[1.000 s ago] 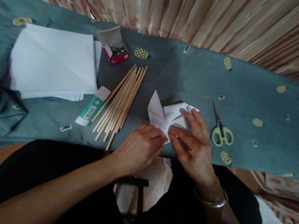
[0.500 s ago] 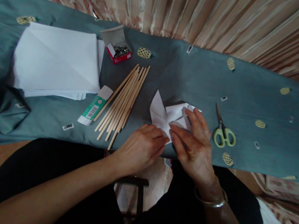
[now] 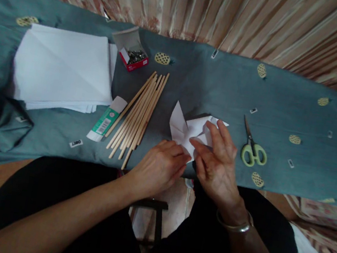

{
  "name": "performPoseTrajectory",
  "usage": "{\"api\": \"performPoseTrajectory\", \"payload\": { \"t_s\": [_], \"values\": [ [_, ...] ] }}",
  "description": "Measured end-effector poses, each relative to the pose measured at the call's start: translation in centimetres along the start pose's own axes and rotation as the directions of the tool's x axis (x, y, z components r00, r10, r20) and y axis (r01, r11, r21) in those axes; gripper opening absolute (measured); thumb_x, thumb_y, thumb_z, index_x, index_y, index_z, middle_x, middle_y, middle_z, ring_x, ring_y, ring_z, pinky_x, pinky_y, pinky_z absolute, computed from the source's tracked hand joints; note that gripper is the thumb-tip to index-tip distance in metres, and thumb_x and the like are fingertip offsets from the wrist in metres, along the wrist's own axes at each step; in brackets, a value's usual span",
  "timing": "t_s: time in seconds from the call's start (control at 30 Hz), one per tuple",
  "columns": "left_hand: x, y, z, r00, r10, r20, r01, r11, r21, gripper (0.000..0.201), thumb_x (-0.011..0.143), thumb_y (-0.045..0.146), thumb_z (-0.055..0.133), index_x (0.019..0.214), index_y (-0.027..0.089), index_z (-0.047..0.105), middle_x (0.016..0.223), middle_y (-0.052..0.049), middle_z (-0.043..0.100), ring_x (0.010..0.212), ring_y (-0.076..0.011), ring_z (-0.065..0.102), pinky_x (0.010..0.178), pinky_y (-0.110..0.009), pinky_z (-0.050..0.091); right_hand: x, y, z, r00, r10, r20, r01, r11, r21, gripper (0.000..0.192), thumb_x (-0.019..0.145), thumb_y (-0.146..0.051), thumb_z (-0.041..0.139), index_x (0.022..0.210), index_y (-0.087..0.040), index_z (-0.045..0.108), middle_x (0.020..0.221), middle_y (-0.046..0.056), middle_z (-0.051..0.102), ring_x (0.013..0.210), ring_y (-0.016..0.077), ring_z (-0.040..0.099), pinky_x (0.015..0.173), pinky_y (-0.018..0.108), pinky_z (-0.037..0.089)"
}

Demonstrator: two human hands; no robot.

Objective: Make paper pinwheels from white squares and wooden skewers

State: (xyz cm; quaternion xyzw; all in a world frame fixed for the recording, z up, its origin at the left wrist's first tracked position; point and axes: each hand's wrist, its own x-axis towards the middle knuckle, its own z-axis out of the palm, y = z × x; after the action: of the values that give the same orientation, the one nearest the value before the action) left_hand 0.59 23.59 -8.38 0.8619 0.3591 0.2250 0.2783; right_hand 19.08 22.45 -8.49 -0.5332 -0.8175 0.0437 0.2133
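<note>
A white paper pinwheel (image 3: 180, 125), partly folded with one pointed flap standing up, lies near the front edge of the table. My left hand (image 3: 163, 163) is closed on its near corner, thumb and fingers pinched together there. Over its right side is my right hand (image 3: 217, 163), the index fingertip pressing at the middle and the other fingers bent across a folded flap. The right thumb is partly hidden under the index finger. Both hands cover parts of the paper's near and right edges.
Wooden sticks (image 3: 136, 117) lie left of the hands, beside a green-and-white small box (image 3: 106, 119). Behind them stands an open red box of metal pins (image 3: 136, 59). A stack of white paper (image 3: 64, 68) is at left, green-handled scissors (image 3: 253, 149) at right.
My right hand has shifted slightly left, its thumb drawing down and in below the index finger. My left hand stays on the near corner.
</note>
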Motion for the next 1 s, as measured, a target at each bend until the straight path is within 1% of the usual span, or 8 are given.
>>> {"api": "performPoseTrajectory", "payload": {
  "t_s": [0.13, 0.27, 0.4, 0.5, 0.63, 0.73, 0.87, 1.0],
  "values": [
    [0.0, -0.1, 0.0, 0.999, 0.019, -0.047, -0.020, 0.999, -0.028, 0.016, 0.091, 0.017, 0.054, 0.098, 0.013, 0.068, 0.092, -0.008, 0.070, 0.088, -0.0219, 0.063, 0.078, -0.035, 0.051, -0.2, -0.2, 0.4, 1.000, -0.016, -0.026, 0.016, 1.000, 0.001, 0.036, 0.094, -0.012, 0.047, 0.124, -0.028, 0.059, 0.159, 0.005, 0.031, 0.149, 0.0339, 0.020, 0.109, 0.062, 0.033],
    [0.3, -0.7, -1.1, 0.988, 0.020, -0.152, -0.033, 0.996, -0.082, 0.017, 0.092, 0.020, 0.056, 0.097, 0.013, 0.070, 0.085, -0.007, 0.071, 0.083, -0.0199, 0.064, 0.077, -0.033, 0.051, -0.4, -0.3, 0.8, 0.999, -0.030, -0.023, 0.030, 0.999, -0.023, 0.042, 0.094, -0.010, 0.042, 0.131, -0.027, 0.053, 0.161, 0.007, 0.028, 0.150, 0.0336, 0.017, 0.109, 0.061, 0.033],
    [0.7, -1.6, -3.1, 0.960, -0.114, -0.257, 0.075, 0.985, -0.157, 0.019, 0.092, 0.024, 0.056, 0.098, 0.017, 0.072, 0.087, -0.006, 0.071, 0.082, -0.0169, 0.066, 0.077, -0.030, 0.051, -0.6, -0.3, 1.0, 0.999, -0.033, -0.043, 0.032, 0.999, -0.040, 0.049, 0.095, -0.010, 0.039, 0.139, -0.032, 0.045, 0.161, 0.005, 0.027, 0.151, 0.0318, 0.016, 0.109, 0.059, 0.034],
    [1.0, -2.2, -4.2, 0.925, -0.229, -0.303, 0.170, 0.963, -0.210, 0.019, 0.090, 0.026, 0.057, 0.097, 0.018, 0.074, 0.088, -0.005, 0.072, 0.080, -0.0156, 0.066, 0.075, -0.027, 0.050, -0.6, -0.5, 1.1, 0.999, -0.008, -0.035, 0.006, 0.999, -0.035, 0.050, 0.095, -0.009, 0.038, 0.137, -0.035, 0.047, 0.159, 0.004, 0.032, 0.151, 0.0305, 0.017, 0.109, 0.058, 0.034],
    [1.3, -2.4, -4.6, 0.902, -0.289, -0.321, 0.219, 0.946, -0.238, 0.020, 0.090, 0.028, 0.058, 0.095, 0.018, 0.074, 0.084, -0.003, 0.071, 0.077, -0.0154, 0.066, 0.072, -0.027, 0.049, -0.3, -0.6, 0.8, 1.000, 0.003, -0.018, -0.004, 0.999, -0.045, 0.039, 0.095, -0.010, 0.039, 0.123, -0.027, 0.059, 0.156, 0.007, 0.038, 0.150, 0.0304, 0.018, 0.110, 0.056, 0.034],
    [1.4, -2.5, -4.7, 0.898, -0.306, -0.318, 0.232, 0.940, -0.249, 0.021, 0.089, 0.028, 0.058, 0.095, 0.018, 0.075, 0.086, -0.004, 0.072, 0.078, -0.0159, 0.067, 0.073, -0.027, 0.048, 0.0, -0.7, 0.2, 0.999, -0.008, 0.044, 0.010, 0.999, -0.053, 0.034, 0.091, -0.013, 0.043, 0.118, -0.020, 0.063, 0.158, 0.011, 0.034, 0.151, 0.0333, 0.015, 0.112, 0.058, 0.030],
    [0.9, -2.8, -4.8, 0.895, -0.302, -0.328, 0.226, 0.941, -0.251, 0.021, 0.089, 0.028, 0.057, 0.096, 0.018, 0.075, 0.089, -0.005, 0.073, 0.080, -0.0172, 0.067, 0.074, -0.029, 0.049, 0.0, -0.6, -0.7, 0.990, -0.021, 0.138, 0.028, 0.998, -0.050, 0.040, 0.082, -0.018, 0.051, 0.120, -0.015, 0.063, 0.160, 0.013, 0.028, 0.150, 0.0363, 0.013, 0.113, 0.060, 0.026],
    [0.1, -3.6, -4.7, 0.883, -0.339, -0.325, 0.261, 0.929, -0.262, 0.021, 0.086, 0.028, 0.059, 0.097, 0.019, 0.075, 0.093, -0.006, 0.074, 0.084, -0.0188, 0.067, 0.076, -0.030, 0.050, 0.0, -0.3, -0.4, 0.993, -0.015, 0.113, 0.022, 0.998, -0.057, 0.044, 0.079, -0.015, 0.050, 0.121, -0.016, 0.064, 0.157, 0.015, 0.034, 0.149, 0.0352, 0.018, 0.112, 0.060, 0.028]
  ]
}}
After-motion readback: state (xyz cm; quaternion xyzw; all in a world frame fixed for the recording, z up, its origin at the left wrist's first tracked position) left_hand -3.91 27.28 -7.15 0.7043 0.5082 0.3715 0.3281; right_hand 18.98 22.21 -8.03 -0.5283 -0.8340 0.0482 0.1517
